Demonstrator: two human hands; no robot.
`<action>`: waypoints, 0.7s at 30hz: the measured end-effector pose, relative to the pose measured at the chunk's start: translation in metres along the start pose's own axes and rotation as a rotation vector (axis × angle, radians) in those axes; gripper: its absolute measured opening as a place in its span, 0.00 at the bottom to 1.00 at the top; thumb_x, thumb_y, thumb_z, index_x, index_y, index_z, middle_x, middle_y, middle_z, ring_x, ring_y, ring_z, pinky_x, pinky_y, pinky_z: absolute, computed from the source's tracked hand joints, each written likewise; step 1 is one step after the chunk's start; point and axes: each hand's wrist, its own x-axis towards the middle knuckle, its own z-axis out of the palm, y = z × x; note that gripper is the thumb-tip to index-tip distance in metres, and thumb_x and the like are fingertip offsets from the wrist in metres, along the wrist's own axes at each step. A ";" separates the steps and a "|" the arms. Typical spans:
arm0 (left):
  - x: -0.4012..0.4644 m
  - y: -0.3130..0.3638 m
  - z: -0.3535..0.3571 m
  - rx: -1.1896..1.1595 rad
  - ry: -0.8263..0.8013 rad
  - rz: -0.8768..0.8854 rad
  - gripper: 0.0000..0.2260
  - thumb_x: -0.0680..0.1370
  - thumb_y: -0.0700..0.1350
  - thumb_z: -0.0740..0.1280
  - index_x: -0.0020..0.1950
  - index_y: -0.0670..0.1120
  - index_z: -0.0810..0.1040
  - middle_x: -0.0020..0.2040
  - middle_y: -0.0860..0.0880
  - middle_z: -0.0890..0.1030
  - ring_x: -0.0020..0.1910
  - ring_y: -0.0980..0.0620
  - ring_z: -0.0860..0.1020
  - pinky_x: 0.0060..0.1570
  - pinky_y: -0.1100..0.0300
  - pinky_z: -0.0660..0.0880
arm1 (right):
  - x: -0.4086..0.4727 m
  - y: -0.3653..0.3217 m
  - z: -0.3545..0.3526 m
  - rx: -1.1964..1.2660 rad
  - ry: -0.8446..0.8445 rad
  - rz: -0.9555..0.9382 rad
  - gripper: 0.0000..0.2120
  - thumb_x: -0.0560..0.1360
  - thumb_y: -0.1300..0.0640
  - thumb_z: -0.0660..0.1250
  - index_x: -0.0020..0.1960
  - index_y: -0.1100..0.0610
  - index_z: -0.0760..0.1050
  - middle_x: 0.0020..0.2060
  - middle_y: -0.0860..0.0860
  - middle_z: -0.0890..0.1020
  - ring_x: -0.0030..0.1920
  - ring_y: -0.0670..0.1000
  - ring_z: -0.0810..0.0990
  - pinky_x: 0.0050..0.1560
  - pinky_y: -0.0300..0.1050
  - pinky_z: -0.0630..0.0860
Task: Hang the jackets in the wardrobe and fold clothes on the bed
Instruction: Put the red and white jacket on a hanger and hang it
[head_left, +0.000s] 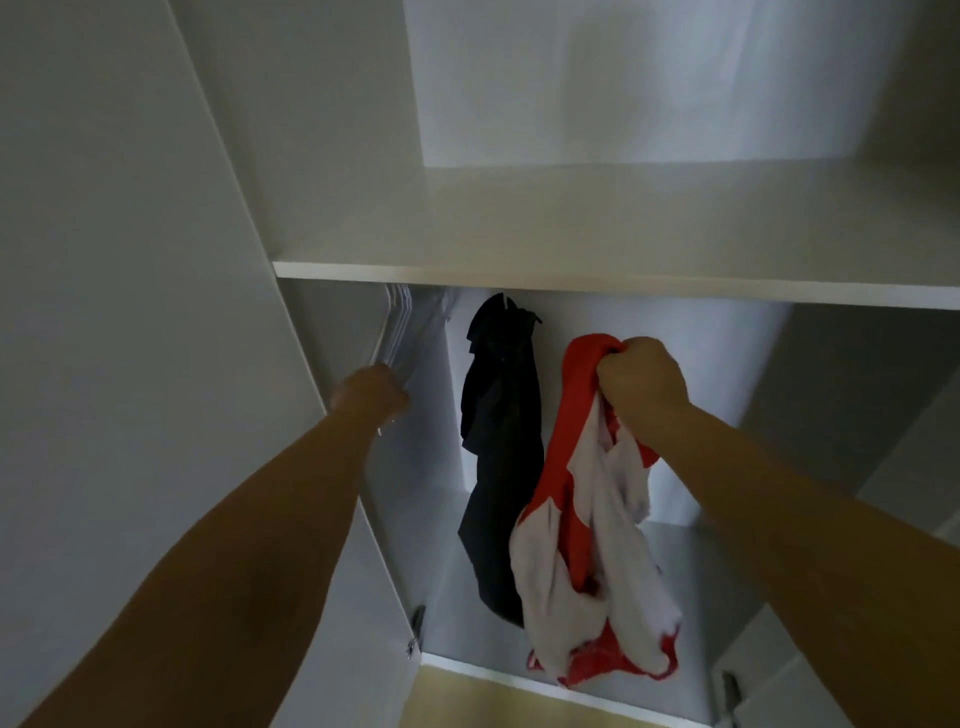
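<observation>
Right fingers: we clench our right hand (641, 382) round the bunched top of the red and white jacket (592, 525), which hangs limp below the fist.
Left fingers: our left hand (371, 392) curls at the lower ends of the white hangers (397, 330); blur keeps us from telling whether it grips them.
Between the hands: a black jacket (498, 441) hangs inside the wardrobe (156, 260), just left of the red one.
Above the fingers: we see a white shelf (571, 283) running across.
Below the fingers: the wardrobe floor (467, 613) lies under both jackets.
</observation>
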 end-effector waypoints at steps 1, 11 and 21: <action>0.019 0.001 0.006 0.070 0.016 -0.001 0.16 0.76 0.44 0.65 0.63 0.42 0.73 0.57 0.41 0.79 0.52 0.41 0.80 0.49 0.51 0.78 | 0.010 0.001 0.007 -0.046 0.007 -0.012 0.15 0.74 0.66 0.59 0.30 0.58 0.63 0.27 0.52 0.69 0.28 0.50 0.68 0.28 0.41 0.62; 0.125 0.003 0.049 0.386 0.019 0.012 0.12 0.77 0.40 0.65 0.59 0.44 0.80 0.60 0.44 0.80 0.59 0.42 0.79 0.49 0.50 0.76 | 0.063 0.012 0.049 -0.211 0.014 -0.002 0.13 0.73 0.64 0.59 0.31 0.58 0.62 0.28 0.52 0.69 0.28 0.50 0.67 0.30 0.42 0.63; 0.068 0.021 0.050 -0.276 0.233 0.063 0.18 0.84 0.48 0.51 0.56 0.39 0.77 0.52 0.38 0.81 0.51 0.39 0.79 0.49 0.52 0.73 | 0.059 0.026 0.023 0.094 -0.017 0.374 0.10 0.78 0.63 0.62 0.55 0.68 0.75 0.49 0.62 0.79 0.54 0.62 0.78 0.56 0.53 0.74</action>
